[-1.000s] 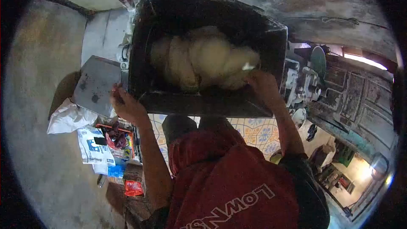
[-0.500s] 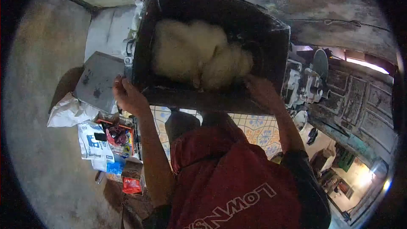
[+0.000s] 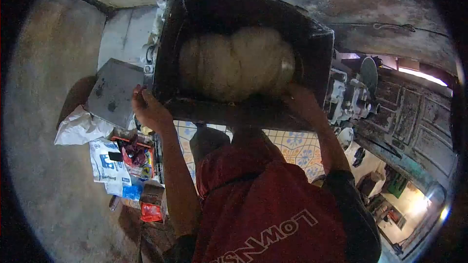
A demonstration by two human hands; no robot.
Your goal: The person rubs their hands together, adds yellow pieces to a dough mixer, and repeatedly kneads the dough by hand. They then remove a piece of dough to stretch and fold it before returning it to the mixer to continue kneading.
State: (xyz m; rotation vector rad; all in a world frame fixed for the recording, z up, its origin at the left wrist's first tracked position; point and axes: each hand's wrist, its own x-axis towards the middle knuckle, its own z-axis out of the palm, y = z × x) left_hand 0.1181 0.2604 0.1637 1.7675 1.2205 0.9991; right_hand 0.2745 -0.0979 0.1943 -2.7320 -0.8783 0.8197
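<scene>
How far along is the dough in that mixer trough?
Looks done: the dough is one smooth, rounded pale mass, no loose flour visible, in the dark trough. In hand: the left hand grips the trough's near left corner and the right hand rests on the near rim beside the dough. Left: the dough sits wholly inside the trough; none is lifted out.
</scene>
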